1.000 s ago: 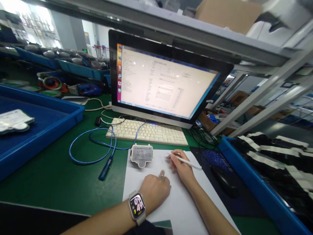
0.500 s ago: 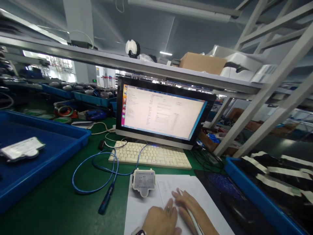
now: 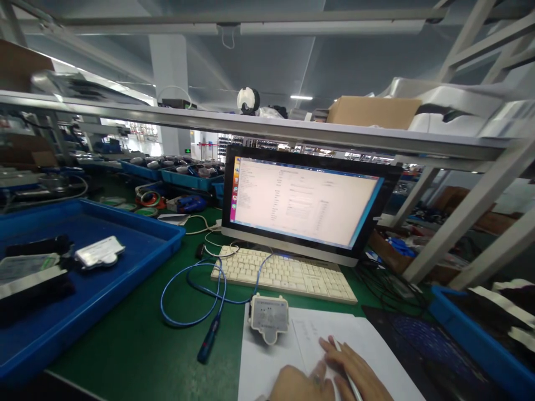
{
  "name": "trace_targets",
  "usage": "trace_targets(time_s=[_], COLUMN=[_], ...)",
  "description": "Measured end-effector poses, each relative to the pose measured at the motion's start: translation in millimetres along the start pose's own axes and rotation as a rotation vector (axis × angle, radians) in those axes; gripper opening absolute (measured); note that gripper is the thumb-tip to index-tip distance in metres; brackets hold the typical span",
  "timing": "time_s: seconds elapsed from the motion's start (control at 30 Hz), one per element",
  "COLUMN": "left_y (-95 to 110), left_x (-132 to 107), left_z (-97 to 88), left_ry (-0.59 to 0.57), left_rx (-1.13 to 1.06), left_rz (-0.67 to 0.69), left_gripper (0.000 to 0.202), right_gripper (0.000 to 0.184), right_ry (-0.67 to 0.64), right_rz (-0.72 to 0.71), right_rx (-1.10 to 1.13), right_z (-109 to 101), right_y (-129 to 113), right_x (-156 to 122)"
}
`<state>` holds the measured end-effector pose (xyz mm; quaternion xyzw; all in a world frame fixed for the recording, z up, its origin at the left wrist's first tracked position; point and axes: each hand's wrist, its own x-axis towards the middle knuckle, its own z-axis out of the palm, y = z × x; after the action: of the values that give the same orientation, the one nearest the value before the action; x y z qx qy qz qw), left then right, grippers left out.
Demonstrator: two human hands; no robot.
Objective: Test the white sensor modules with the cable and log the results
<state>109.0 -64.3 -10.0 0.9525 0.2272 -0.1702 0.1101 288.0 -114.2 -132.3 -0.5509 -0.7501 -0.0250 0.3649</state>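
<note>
The left hand, over the paper, is blurred and cropped; its grip I cannot tell. Beside it the right hand curls its fingers around a pen. A box sits at the paper's far left corner, before the keyboard.

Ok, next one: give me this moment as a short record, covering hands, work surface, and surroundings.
Right hand: holds white pen over white paper
Left hand: low over the paper, close beside the right hand; partly cut off by the frame
Paper markings: faint, unreadable
Pale casing: at the paper's far left corner
Blue cable: looped on green table, left of the casing
Behind: keyboard, then lit monitor
Far left: blue tray holding several parts
</note>
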Motion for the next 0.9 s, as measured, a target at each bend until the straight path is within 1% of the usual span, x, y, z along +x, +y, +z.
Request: trace_targets(time_s=[0.07, 0.1, 0.13, 0.17, 0.23, 0.27, 0.3, 0.4, 0.5, 0.6, 0.7, 0.8, 0.9], left_y=[1, 2, 3, 3, 4, 4, 4, 3, 2, 4, 4, 3, 3], left_x=[-3, -5, -8, -10, -14, -15, -16, -15, -14, -14, -15, -15, -14], left_z=[-3.1, -4.0, -4.3, -3.9, -1.8, -0.3, 1.3, 5.5, 5.8, 2.0, -0.7, 2.1, 7.6], left_ry=[-0.002, 0.012, 0.037, 0.070, 0.121, 0.126, 0.128, 0.145, 0.149, 0.106, 0.079, 0.107, 0.161], left_rx=[-0.022, -0.028, -0.033, -0.038, -0.046, -0.048, -0.045, -0.002, 0.018, 0.018, 0.017, 0.003, 0.007], left_rz=[0.041, 0.055, 0.059, 0.054, 0.037, 0.036, 0.038, 0.049, 0.053, 0.045, 0.043, 0.060, 0.064], left_gripper=[0.039, 0.041, 0.042, 0.043, 0.040, 0.039, 0.039, 0.038, 0.040, 0.041, 0.040, 0.038, 0.035], right_gripper=[0.037, 0.036, 0.035, 0.034, 0.035, 0.036, 0.036, 0.034, 0.028, 0.022, 0.023, 0.022, 0.021], right_ry=[-0.066, -0.106, -0.147, -0.165, -0.152, -0.101, -0.052, 0.020, 0.055, 0.119, 0.152, 0.176, 0.164], right_rz=[0.048, 0.096, 0.157, 0.248, 0.437, 0.496, 0.521, 0.584, 0.722, 0.794, 0.817, 0.835, 0.853], right_rx=[0.039, 0.067, 0.110, 0.167, 0.328, 0.392, 0.436, 0.520, 0.614, 0.632, 0.583, 0.518, 0.498], right_z=[-8, -14, -22, -31, -45, -50, -52, -46, -29, -18, -18, -21, -21], right_y=[-5, -9, -13, -18, -27, -30, -32, -34, -32, -31, -32, -34, -36], right_x=[3, 6, 11, 18, 35, 45, 54, 77, 87, 84, 79, 76, 75])
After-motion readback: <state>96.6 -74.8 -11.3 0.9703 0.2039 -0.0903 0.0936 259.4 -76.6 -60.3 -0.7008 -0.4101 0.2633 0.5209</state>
